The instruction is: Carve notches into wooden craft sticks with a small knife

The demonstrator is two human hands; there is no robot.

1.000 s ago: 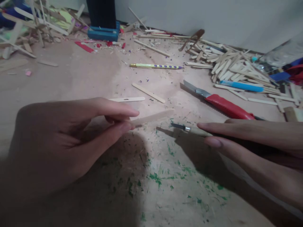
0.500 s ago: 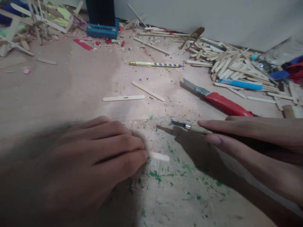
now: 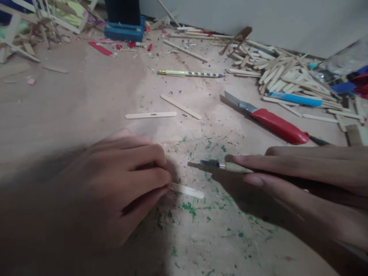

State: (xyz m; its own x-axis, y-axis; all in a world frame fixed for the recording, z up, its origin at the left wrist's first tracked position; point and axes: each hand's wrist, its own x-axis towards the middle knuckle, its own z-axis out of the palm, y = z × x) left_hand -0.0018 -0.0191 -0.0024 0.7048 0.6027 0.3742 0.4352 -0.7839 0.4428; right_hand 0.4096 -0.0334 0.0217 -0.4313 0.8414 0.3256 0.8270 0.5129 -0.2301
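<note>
The left hand (image 3: 115, 188) has come down from where it held the flat pale wooden craft stick (image 3: 186, 190) in the air a second ago, and now its curled fingers press that stick flat on the scuffed pinkish work board (image 3: 86, 99), with only the rounded end showing past the fingertips. Just right of that end, the right hand (image 3: 301, 180) pinches a small wooden-handled craft knife (image 3: 221, 165) between thumb and straight fingers, its short dark blade pointing toward the stick but apart from it; it has moved slightly closer. With the stick pinned, the piece looks steadied for cutting. Beyond the stick lie a slotted pale stick (image 3: 151, 114), a plain stick (image 3: 181, 107) and a yellow dotted pencil (image 3: 189, 73); farther right sits a red-handled utility knife (image 3: 270, 120) beside a heap of loose craft sticks (image 3: 287, 76)
</note>
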